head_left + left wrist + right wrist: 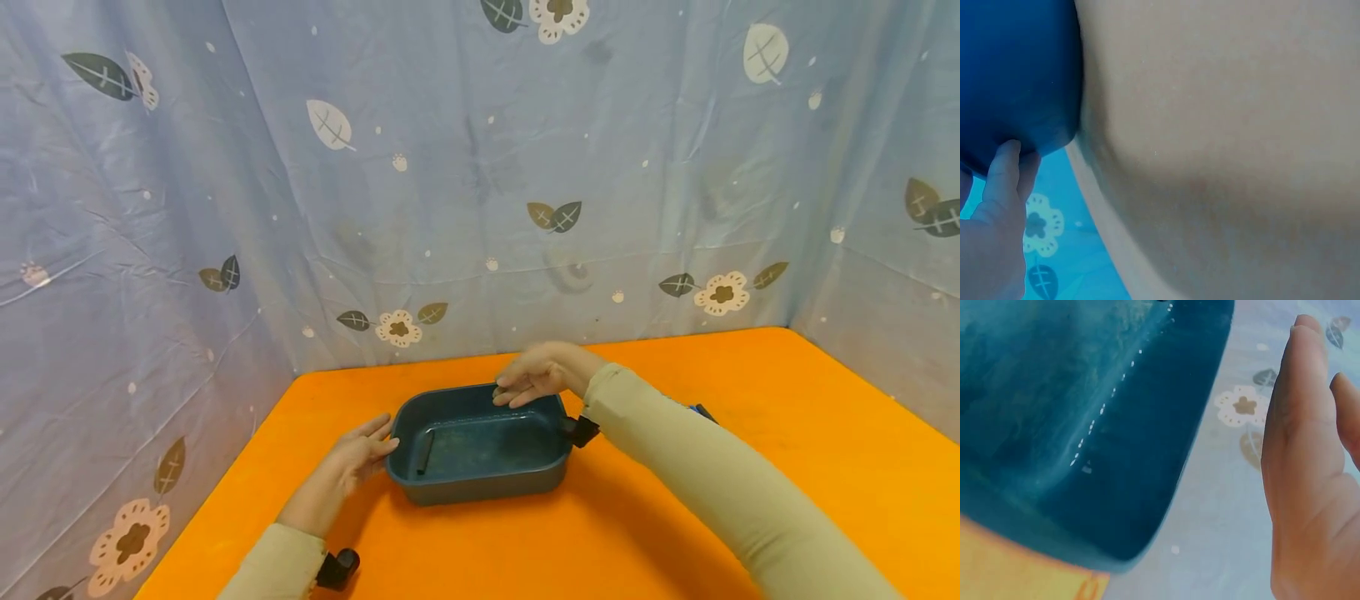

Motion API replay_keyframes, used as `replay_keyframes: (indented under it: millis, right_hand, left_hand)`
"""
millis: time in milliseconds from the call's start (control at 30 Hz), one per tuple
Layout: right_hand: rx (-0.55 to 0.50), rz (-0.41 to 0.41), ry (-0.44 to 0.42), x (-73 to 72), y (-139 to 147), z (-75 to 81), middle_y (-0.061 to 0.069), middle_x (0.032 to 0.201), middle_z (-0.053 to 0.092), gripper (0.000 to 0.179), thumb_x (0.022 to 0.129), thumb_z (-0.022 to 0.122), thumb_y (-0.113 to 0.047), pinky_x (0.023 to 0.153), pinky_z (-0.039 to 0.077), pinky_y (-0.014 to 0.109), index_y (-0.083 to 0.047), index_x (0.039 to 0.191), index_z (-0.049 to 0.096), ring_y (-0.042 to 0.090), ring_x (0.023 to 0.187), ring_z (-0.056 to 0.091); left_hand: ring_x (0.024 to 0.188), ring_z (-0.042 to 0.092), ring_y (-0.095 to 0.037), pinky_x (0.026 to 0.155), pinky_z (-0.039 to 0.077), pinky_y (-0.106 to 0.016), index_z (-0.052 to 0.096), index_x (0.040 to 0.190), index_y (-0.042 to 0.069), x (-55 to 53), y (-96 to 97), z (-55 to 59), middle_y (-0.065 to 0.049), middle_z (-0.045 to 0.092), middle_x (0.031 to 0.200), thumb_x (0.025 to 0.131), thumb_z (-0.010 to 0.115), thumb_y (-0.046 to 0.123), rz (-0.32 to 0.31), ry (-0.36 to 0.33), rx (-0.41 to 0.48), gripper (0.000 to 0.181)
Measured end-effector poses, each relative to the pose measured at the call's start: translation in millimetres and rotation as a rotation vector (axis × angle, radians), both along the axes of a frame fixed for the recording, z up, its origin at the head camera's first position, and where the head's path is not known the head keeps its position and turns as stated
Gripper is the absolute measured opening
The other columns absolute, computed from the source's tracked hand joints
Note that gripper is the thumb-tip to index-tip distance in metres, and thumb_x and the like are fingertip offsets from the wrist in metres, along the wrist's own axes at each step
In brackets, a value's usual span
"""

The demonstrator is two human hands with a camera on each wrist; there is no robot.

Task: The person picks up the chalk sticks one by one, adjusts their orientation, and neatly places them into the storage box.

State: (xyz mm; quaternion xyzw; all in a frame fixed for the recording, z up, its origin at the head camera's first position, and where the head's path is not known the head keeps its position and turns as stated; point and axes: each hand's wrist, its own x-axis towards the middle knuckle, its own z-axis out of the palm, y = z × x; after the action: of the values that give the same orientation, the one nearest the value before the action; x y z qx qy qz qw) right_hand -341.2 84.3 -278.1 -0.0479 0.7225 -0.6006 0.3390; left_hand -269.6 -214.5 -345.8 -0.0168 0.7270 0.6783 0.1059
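We saw the dark teal rectangular basin (487, 492) standing on the orange tabletop (487, 554), with a narrow dark bar (425, 452) inside near its left end. We found the left hand (347, 464) touching that end from outside, its fingers fairly straight and spread. We saw the right hand (538, 373) at the far rim near the right corner, its fingers relaxed and apart from the wall. Beyond stretched the leaf-and-flower curtain (465, 167).
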Motion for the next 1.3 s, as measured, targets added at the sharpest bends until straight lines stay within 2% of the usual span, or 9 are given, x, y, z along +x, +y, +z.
replay_keyframes:
  millis: [67, 200, 300, 433, 700, 900, 1067, 1200, 1300]
  right_hand:
    - [-0.005, 0.002, 0.01, 2.3, 8.7, -0.2, 0.029, 0.141, 0.045, 0.05, 0.101, 0.048, -0.003, 0.097, 0.046, 0.037, 0.013, 0.146, 0.03, 0.035, 0.127, 0.048]
    - [-0.027, 0.009, 0.032, 7.2, 27.4, -0.8, 0.03, 0.141, 0.043, 0.054, 0.102, 0.048, -0.003, 0.093, 0.049, 0.036, 0.014, 0.147, 0.024, 0.034, 0.121, 0.054]
    - [-0.045, 0.001, 0.045, 11.2, 41.2, -3.0, 0.031, 0.141, 0.044, 0.055, 0.101, 0.048, -0.003, 0.091, 0.051, 0.035, 0.015, 0.146, 0.023, 0.029, 0.108, 0.063]
    - [-0.063, -0.013, 0.047, 15.2, 54.1, -7.3, 0.031, 0.139, 0.046, 0.052, 0.101, 0.047, -0.003, 0.091, 0.051, 0.036, 0.016, 0.145, 0.025, 0.02, 0.094, 0.066]
    - [-0.084, 0.007, 0.079, 23.3, 73.7, -14.5, 0.032, 0.142, 0.041, 0.055, 0.102, 0.046, -0.004, 0.096, 0.047, 0.038, 0.018, 0.146, 0.02, 0.02, 0.099, 0.065]
    - [-0.121, -0.012, 0.098, 32.1, 93.0, -19.3, 0.03, 0.133, 0.051, 0.057, 0.102, 0.047, -0.003, 0.096, 0.047, 0.039, 0.018, 0.146, 0.018, 0.019, 0.098, 0.065]
    - [-0.133, -0.018, 0.121, 37.3, 108.5, -24.7, 0.023, 0.126, 0.057, 0.057, 0.101, 0.047, -0.004, 0.097, 0.046, 0.041, 0.02, 0.145, 0.018, 0.019, 0.101, 0.064]
    - [-0.152, -0.015, 0.129, 38.9, 117.9, -28.4, 0.035, 0.139, 0.043, 0.058, 0.102, 0.045, -0.005, 0.099, 0.045, 0.041, 0.02, 0.145, 0.015, 0.021, 0.105, 0.063]
    - [-0.165, -0.009, 0.124, 40.0, 124.8, -30.4, 0.036, 0.142, 0.039, 0.06, 0.103, 0.044, -0.006, 0.099, 0.045, 0.041, 0.021, 0.145, 0.012, 0.021, 0.106, 0.063]
  left_hand:
    - [0.126, 0.047, -0.031, 0.104, 0.039, -0.043, 0.013, 0.152, -0.008, -0.3, 0.2, -0.5, -0.028, 0.018, 0.155, 0.098, 0.048, -0.006, -0.004, -0.002, 0.006, 0.064]
    - [0.119, 0.052, -0.025, 0.096, 0.046, -0.035, 0.014, 0.152, -0.007, -0.3, 0.0, -0.3, -0.027, 0.017, 0.156, 0.098, 0.049, -0.005, 0.0, -0.005, 0.014, 0.064]
    - [0.112, 0.055, -0.02, 0.087, 0.049, -0.028, 0.015, 0.152, -0.007, -0.2, 0.2, -0.6, -0.027, 0.018, 0.155, 0.098, 0.05, -0.005, 0.008, -0.006, 0.019, 0.064]
    - [0.114, 0.054, -0.021, 0.082, 0.05, -0.025, 0.014, 0.152, -0.008, -1.0, 0.0, -1.2, -0.028, 0.018, 0.155, 0.097, 0.049, -0.007, 0.005, -0.002, 0.032, 0.065]
    - [0.119, 0.053, -0.028, 0.094, 0.048, -0.035, 0.017, 0.151, -0.009, 0.6, 2.4, -0.8, -0.028, 0.021, 0.154, 0.097, 0.05, -0.007, 0.03, 0.009, 0.023, 0.064]
    - [0.103, 0.059, -0.016, 0.079, 0.051, -0.024, 0.012, 0.151, -0.009, 0.3, 1.8, -3.6, -0.028, 0.017, 0.154, 0.097, 0.048, -0.009, -0.006, 0.007, 0.052, 0.065]
    - [0.102, 0.058, -0.016, 0.078, 0.051, -0.024, 0.014, 0.151, -0.009, 0.5, 1.6, -3.9, -0.028, 0.017, 0.154, 0.096, 0.049, -0.009, 0.006, 0.003, 0.05, 0.065]
    - [0.099, 0.059, -0.014, 0.078, 0.051, -0.024, 0.011, 0.151, -0.009, 0.6, 1.1, -3.0, -0.029, 0.015, 0.155, 0.097, 0.048, -0.009, 0.003, 0.002, 0.064, 0.066]
    - [0.094, 0.06, -0.01, 0.076, 0.051, -0.023, 0.008, 0.151, -0.009, 0.9, 0.9, -2.7, -0.029, 0.013, 0.155, 0.097, 0.047, -0.01, -0.011, 0.0, 0.085, 0.067]
